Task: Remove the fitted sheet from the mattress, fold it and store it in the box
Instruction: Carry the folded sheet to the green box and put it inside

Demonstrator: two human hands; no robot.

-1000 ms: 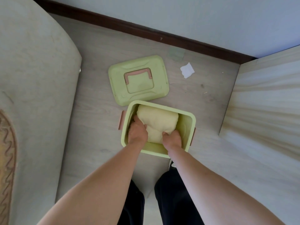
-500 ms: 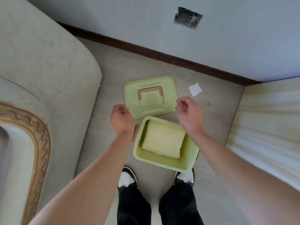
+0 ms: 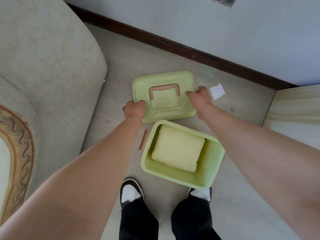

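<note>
1. Largest, a pale grey-beige upholstered mattress (image 3: 43, 70) with a wavy orange-brown border fills the space far left of the box.
2. Next, the light wood-look floor (image 3: 124, 66) carries everything, with a dark brown skirting board (image 3: 173, 44) beyond the box.
3. Then the light green rectangular plastic box (image 3: 174, 176) stands open on the floor, a pink clasp on its left wall.
4. Inside the box lies the pale yellow folded fitted sheet (image 3: 176, 150), flat against the box's left and far walls.
5. Just beyond the box lies the light green plastic lid (image 3: 166, 111) with a pink handle, flat on the floor.
6. The left hand (image 3: 134, 108) grips the lid's left edge, fingers curled over it.
7. The right hand (image 3: 199, 97) pinches the lid's right edge, fingers bent on top.
8. Right of the lid, well beyond the box, lies a white paper scrap (image 3: 217, 90).
</note>
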